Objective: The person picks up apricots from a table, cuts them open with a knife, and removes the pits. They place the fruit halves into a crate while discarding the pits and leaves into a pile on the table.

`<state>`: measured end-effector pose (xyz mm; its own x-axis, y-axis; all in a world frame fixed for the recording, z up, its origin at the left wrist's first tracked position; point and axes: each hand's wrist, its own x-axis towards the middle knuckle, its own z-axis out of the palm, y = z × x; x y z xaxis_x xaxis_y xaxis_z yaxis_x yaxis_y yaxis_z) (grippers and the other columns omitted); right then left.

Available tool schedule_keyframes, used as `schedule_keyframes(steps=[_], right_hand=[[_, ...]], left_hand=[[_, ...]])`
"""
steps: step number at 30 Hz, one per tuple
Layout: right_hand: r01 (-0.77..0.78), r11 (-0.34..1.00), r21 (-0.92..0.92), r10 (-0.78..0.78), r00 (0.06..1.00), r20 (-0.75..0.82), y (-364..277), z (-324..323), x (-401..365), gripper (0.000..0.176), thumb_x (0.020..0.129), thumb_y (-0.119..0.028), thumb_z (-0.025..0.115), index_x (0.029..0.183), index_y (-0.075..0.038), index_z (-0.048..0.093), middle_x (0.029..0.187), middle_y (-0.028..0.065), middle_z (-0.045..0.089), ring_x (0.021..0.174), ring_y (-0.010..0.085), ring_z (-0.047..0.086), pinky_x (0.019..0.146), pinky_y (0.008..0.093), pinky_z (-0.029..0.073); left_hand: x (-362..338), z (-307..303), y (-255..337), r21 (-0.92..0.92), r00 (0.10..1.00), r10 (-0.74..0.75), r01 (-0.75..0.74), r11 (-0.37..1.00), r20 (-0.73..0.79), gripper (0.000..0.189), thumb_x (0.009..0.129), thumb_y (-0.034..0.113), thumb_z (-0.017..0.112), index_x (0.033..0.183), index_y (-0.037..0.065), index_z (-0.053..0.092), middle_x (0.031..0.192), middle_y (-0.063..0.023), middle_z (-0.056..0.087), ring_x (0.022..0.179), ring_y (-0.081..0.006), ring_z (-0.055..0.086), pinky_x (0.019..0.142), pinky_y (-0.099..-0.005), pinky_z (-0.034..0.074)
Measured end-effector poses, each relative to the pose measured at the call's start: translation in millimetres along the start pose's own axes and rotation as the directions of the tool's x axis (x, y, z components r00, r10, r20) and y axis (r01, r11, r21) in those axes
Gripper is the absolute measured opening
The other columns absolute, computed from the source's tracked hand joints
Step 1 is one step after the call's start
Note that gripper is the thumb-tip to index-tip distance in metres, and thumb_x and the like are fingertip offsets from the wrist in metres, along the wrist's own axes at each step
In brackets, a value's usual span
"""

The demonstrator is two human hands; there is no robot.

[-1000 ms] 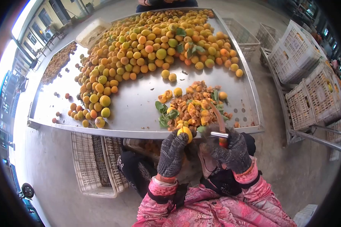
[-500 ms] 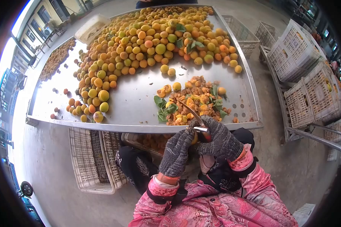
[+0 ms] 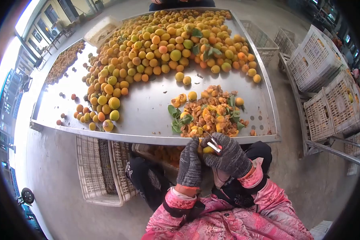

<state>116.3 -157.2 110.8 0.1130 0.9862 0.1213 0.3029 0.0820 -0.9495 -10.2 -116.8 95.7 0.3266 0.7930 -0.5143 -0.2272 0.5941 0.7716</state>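
Note:
My right hand, in a grey knit glove, is closed around a small knife with a metal blade. A yellow apricot shows beside the knife, between my two hands, mostly covered by the glove. My left hand, also gloved, is held upright close beside it with fingers pressed together; what they grip is hidden. Just beyond both hands, a heap of cut apricot pieces with green leaves lies at the edge of the metal table.
Many whole apricots are piled across the table's far side. Under the near edge stand a white crate and a container of apricot pieces. Stacked crates rest on a cart at right. Another person is at the far edge.
The knife has turned, and its blade no longer reaches up over the heap. My left hand has straightened upward and drawn slightly away from the right. The whole view has shifted a little.

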Motion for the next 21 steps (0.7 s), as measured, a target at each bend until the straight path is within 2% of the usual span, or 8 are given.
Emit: schedule_keyframes(steps=[2, 3, 5, 9, 11, 16, 19, 21], right_hand=[[0.082, 0.986, -0.145, -0.081, 0.997, 0.009, 4, 0, 2, 0.036, 0.069, -0.020, 0.076, 0.098, -0.007, 0.060, 0.091, 0.0105, 0.060, 0.083, 0.0244, 0.060, 0.074, 0.0344, 0.049], [0.084, 0.986, -0.144, -0.083, 0.997, 0.010, 0, 0, 2, 0.036, 0.069, -0.020, 0.076, 0.098, -0.007, 0.060, 0.091, 0.0105, 0.060, 0.083, 0.0244, 0.060, 0.074, 0.0344, 0.049], [-0.189, 0.972, 0.136, 0.168, 0.973, 0.156, -16, 0, 0, 0.030, 0.075, -0.013, 0.072, 0.101, -0.005, 0.059, 0.092, 0.0066, 0.060, 0.085, 0.0147, 0.059, 0.074, 0.0297, 0.048], [-0.296, 0.908, 0.297, 0.259, 0.953, 0.158, -16, 11, -5, 0.035, 0.078, -0.006, 0.067, 0.110, -0.002, 0.054, 0.099, 0.0036, 0.059, 0.091, 0.0098, 0.055, 0.078, 0.0258, 0.047], [-0.272, 0.897, 0.347, 0.230, 0.960, 0.157, -1, 22, -5, 0.037, 0.078, -0.006, 0.067, 0.112, -0.003, 0.053, 0.101, 0.0042, 0.059, 0.091, 0.0103, 0.055, 0.078, 0.0258, 0.047], [-0.219, 0.916, 0.337, 0.168, 0.970, 0.174, 12, 53, 8, 0.042, 0.080, -0.008, 0.063, 0.120, -0.004, 0.050, 0.108, 0.0079, 0.057, 0.099, 0.0146, 0.054, 0.086, 0.0307, 0.045], [0.070, 0.983, 0.172, -0.082, 0.995, 0.062, 30, 80, 22, 0.043, 0.080, -0.008, 0.062, 0.121, -0.003, 0.050, 0.111, 0.0090, 0.057, 0.102, 0.0162, 0.052, 0.089, 0.0324, 0.043], [-0.004, 0.965, 0.264, -0.015, 0.997, 0.071, 31, 86, 26, 0.043, 0.081, -0.008, 0.061, 0.122, -0.004, 0.049, 0.111, 0.0090, 0.057, 0.101, 0.0161, 0.053, 0.088, 0.0318, 0.043]], left_hand=[[14, -8, -10, -0.103, 1.000, -0.028, 0.028, 0.994, 0.003, 0.037, 0.087, 0.041, 0.051, 0.099, 0.007, 0.059, 0.089, -0.0060, 0.062, 0.075, -0.0188, 0.060, 0.059, -0.0314, 0.049], [18, -6, -12, -0.235, 1.000, -0.029, 0.026, 0.972, -0.008, 0.039, 0.088, 0.041, 0.049, 0.099, 0.005, 0.058, 0.087, -0.0069, 0.062, 0.075, -0.0207, 0.060, 0.064, -0.0319, 0.051], [20, -9, -9, -0.330, 1.000, -0.002, -0.001, 0.944, -0.008, 0.039, 0.089, 0.041, 0.048, 0.100, 0.005, 0.058, 0.086, -0.0076, 0.062, 0.074, -0.0204, 0.060, 0.065, -0.0323, 0.051], [12, -21, 15, -0.484, 0.999, 0.045, -0.028, 0.875, 0.025, 0.036, 0.092, 0.034, 0.047, 0.102, 0.000, 0.055, 0.085, -0.0066, 0.056, 0.077, -0.0172, 0.056, 0.072, -0.0293, 0.048], [19, -40, 13, -0.441, 0.993, 0.121, -0.110, 0.891, -0.004, 0.049, 0.091, 0.043, 0.046, 0.115, 0.000, 0.049, 0.084, -0.0073, 0.054, 0.075, -0.0228, 0.058, 0.072, -0.0357, 0.052], [14, -71, 27, -0.361, 0.946, 0.293, -0.324, 0.874, -0.140, 0.048, 0.091, 0.044, 0.046, 0.115, 0.003, 0.050, 0.080, -0.0065, 0.054, 0.063, -0.0171, 0.056, 0.056, -0.0293, 0.052], [13, -86, 35, -0.445, 0.964, 0.168, -0.245, 0.861, -0.207, 0.046, 0.091, 0.045, 0.045, 0.112, 0.005, 0.053, 0.070, -0.0050, 0.054, 0.051, -0.0146, 0.052, 0.046, -0.0255, 0.048], [7, -87, 43, -0.424, 0.981, 0.135, -0.183, 0.887, -0.143, 0.047, 0.091, 0.047, 0.042, 0.108, 0.006, 0.055, 0.062, -0.0040, 0.054, 0.044, -0.0143, 0.049, 0.042, -0.0250, 0.046]])
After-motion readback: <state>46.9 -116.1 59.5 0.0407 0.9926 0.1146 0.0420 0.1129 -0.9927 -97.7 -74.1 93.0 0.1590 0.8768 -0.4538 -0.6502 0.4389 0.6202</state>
